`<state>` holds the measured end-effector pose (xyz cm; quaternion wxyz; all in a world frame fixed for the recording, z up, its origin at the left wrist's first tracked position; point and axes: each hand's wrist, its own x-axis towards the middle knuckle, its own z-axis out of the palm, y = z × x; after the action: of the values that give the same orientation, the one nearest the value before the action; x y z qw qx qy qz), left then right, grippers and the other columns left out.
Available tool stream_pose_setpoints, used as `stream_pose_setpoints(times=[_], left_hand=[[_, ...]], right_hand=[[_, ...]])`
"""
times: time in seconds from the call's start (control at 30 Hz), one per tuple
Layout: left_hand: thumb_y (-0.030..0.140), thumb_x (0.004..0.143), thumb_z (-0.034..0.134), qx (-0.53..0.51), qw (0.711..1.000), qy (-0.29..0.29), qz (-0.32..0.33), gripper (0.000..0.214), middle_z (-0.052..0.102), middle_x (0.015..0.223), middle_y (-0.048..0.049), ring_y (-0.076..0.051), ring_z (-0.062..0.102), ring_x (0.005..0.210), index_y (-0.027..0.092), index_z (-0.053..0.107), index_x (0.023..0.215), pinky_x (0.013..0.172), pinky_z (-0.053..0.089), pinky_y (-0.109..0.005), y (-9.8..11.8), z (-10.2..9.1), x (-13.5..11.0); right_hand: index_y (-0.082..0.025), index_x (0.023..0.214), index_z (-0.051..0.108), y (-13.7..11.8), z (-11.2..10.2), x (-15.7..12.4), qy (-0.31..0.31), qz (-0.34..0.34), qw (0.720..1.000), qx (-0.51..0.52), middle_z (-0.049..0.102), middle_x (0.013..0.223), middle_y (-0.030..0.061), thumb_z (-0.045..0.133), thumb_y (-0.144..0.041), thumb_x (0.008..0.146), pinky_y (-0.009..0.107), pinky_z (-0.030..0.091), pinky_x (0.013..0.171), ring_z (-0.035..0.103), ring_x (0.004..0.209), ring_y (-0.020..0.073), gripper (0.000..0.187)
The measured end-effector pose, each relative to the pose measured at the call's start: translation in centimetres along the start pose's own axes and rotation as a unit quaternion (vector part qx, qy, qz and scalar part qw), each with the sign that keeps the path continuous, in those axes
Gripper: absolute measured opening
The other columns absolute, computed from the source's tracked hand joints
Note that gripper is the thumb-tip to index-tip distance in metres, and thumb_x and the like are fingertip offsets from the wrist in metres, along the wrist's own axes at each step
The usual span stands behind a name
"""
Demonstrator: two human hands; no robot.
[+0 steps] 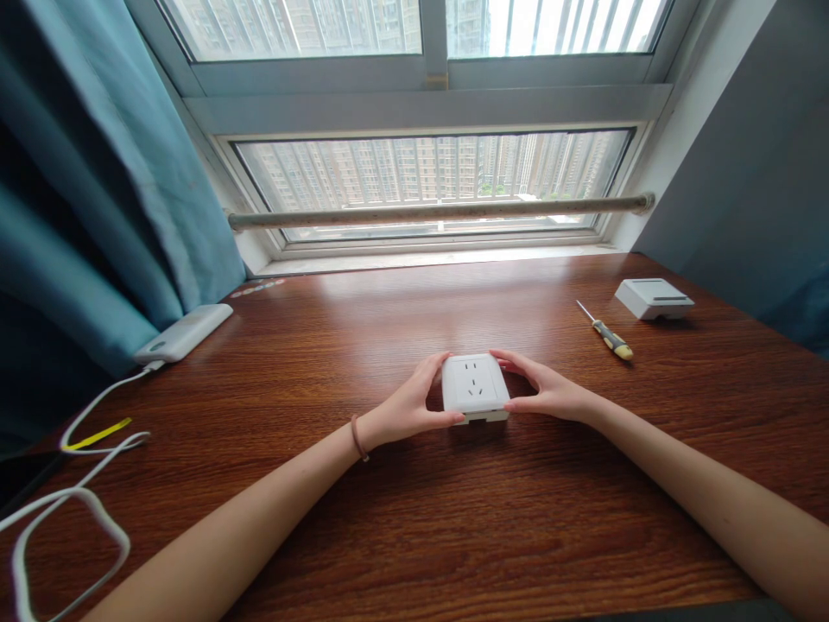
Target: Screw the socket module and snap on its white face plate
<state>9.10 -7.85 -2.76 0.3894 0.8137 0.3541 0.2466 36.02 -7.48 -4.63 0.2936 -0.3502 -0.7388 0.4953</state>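
A white wall socket (pixel 476 382) with a square faceplate and several slots faces up near the middle of the wooden table. Beneath the plate shows the edge of its white back box. My left hand (pixel 414 402) grips it from the left, thumb at the front edge and fingers at the far left corner. From the right, my right hand (pixel 547 389) grips the opposite side, its thumb at the near right corner and its fingertips along the far right edge. A brown band circles my left wrist.
A screwdriver (pixel 610 338) with a grey and yellow handle lies to the right. Behind it sits another white box (pixel 654 299). At left are a white power bank (pixel 185 333), its white cable (pixel 97 501) and a blue curtain (pixel 129 173). The window (pixel 433 112) stands behind the table.
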Motion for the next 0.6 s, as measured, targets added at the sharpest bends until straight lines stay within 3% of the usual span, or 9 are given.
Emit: stream_pose_setpoints(times=[0.3, 0.47, 0.6], left_hand=[[0.033, 0.058, 0.077, 0.015, 1.000, -0.024, -0.011, 0.110, 0.020, 0.144, -0.0186, -0.031, 0.023, 0.133, 0.015, 0.006, 0.140, 0.110, 0.019, -0.046, -0.3, 0.0, 0.0], [0.028, 0.058, 0.076, -0.010, 1.000, -0.012, -0.011, 0.111, 0.031, 0.138, -0.0158, -0.030, 0.032, 0.128, 0.018, 0.001, 0.140, 0.108, 0.022, -0.045, -0.2, 0.1, -0.1], [0.023, 0.059, 0.076, -0.061, 0.998, 0.000, -0.002, 0.110, 0.039, 0.132, -0.0137, -0.028, 0.040, 0.122, 0.022, 0.001, 0.140, 0.105, 0.027, -0.045, 0.1, 0.4, 0.0]], right_hand=[[-0.024, 0.141, 0.013, -0.3, 0.8, -0.2, 0.017, 0.012, 0.999, -0.041, 0.032, 0.139, 0.0136, 0.081, -0.030, 0.056, 0.049, 0.021, 0.108, 0.029, 0.129, 0.0282, 0.109], [-0.023, 0.141, 0.011, -0.5, 1.3, -0.2, 0.037, -0.007, 0.997, -0.067, 0.034, 0.137, 0.0144, 0.079, -0.025, 0.057, 0.047, 0.023, 0.107, 0.033, 0.127, 0.0283, 0.109], [-0.027, 0.141, 0.010, -0.2, 1.2, -0.2, 0.043, -0.028, 0.998, -0.032, 0.035, 0.136, 0.0138, 0.079, -0.023, 0.058, 0.049, 0.025, 0.105, 0.036, 0.125, 0.0284, 0.108]])
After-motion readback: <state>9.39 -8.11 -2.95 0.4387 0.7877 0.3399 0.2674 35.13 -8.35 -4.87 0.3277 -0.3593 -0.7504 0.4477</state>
